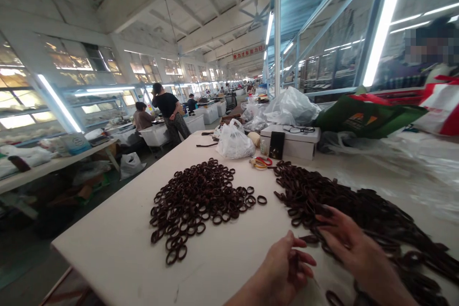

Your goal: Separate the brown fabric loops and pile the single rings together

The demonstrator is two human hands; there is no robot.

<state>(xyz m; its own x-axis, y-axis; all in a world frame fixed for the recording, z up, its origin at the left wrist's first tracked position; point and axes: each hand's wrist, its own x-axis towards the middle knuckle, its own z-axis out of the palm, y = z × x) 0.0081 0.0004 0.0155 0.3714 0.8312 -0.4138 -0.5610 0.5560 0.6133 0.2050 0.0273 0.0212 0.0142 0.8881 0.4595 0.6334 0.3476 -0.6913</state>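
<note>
My left hand is low over the white table, palm turned right. Its fingers are curled round a dark brown piece, partly hidden, that looks like a band. Just right of it, my right hand reaches to the near edge of a large heap of dark brown bands and strips. Its thumb and fingers close on a dark brown strip; blur hides the fingertips. Left of both hands lies a pile of small dark brown rings, with one ring apart at its right side.
Behind the heaps are red-and-yellow-handled scissors, a white plastic bag, a black phone-like slab and a white box bearing glasses. A green bag stands at right. The table edge runs along the left; people work beyond.
</note>
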